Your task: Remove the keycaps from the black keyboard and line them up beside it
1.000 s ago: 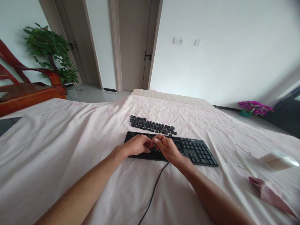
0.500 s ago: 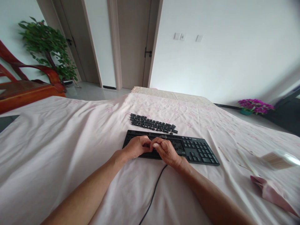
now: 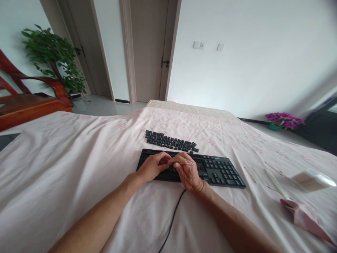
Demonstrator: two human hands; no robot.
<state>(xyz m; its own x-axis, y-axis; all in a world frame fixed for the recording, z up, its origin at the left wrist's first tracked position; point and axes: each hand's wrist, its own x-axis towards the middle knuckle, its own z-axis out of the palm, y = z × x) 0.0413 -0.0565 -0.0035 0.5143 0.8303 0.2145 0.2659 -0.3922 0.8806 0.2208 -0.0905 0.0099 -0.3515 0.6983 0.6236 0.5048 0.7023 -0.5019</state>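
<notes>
A black keyboard (image 3: pixel 218 173) lies on the cloth, its keycaps gone from much of the main block and its number pad still capped. Over its middle, my left hand (image 3: pixel 153 166) has thumb and fingers curled together at the tips; what they pinch, if anything, is hidden. My right hand (image 3: pixel 187 172) touches it fingertip to fingertip, closed around a thin metal wire tool (image 3: pixel 190 163) whose ends stick out to the right above the fingers. Behind the keyboard, loose black keycaps (image 3: pixel 171 141) lie in several rows.
A pink-white cloth (image 3: pixel 105 196) covers the surface. To the right are cotton swabs (image 3: pixel 250 174), a clear box of swabs (image 3: pixel 313 180) and a pink cloth piece (image 3: pixel 302 216). The keyboard's cable (image 3: pixel 172 219) runs toward me. A wooden chair (image 3: pixel 34 102) stands at left.
My right hand has turned, so the wire tool now points to the right instead of lying above the knuckles. My left hand stays near the same spot; the view has tilted slightly.
</notes>
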